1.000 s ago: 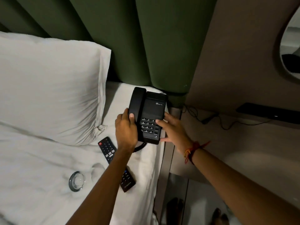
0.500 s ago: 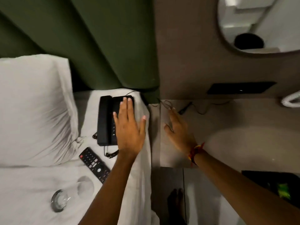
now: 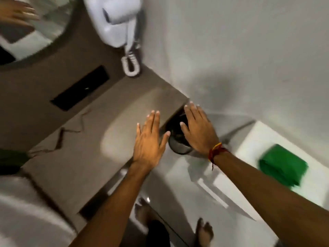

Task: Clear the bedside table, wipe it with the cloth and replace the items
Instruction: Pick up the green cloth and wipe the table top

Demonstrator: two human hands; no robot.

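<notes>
Left grip: the left hand (image 3: 149, 139) is spread flat, fingers straight and a little apart, palm down over the right end of the brown counter (image 3: 74, 157); it holds nothing. Whether the palm touches the surface cannot be told.
Right grip: the right hand (image 3: 199, 129) is also spread flat and holds nothing, palm down just past the counter's right edge, over a dark round object (image 3: 178, 145). A red and yellow thread band (image 3: 216, 150) circles its wrist.
Hard to make out: the whole view is blurred by motion. The dark round object is mostly covered by the right hand; only its curved near rim shows, so what it is stays unclear. Contact between hand and object cannot be judged.
Cloth: a folded green cloth (image 3: 283, 166) lies on a white ledge (image 3: 249, 148) at the right, well apart from both hands, beyond the right forearm.
Counter: a thin dark cord (image 3: 71, 129) trails across its far left part; a black slot (image 3: 80, 88) sits in the brown wall panel behind it.
Wall: a white wall unit with a coiled cord (image 3: 117, 20) hangs at the far side, above the counter.
Mirror: a round mirror (image 3: 26, 29) is cut off at the far left corner, with a blurred reflection in it.
Bed: a pale edge of bedding (image 3: 26, 211) shows at the near left.
Floor: bare feet (image 3: 204, 230) stand below the arms, partly hidden by them.
</notes>
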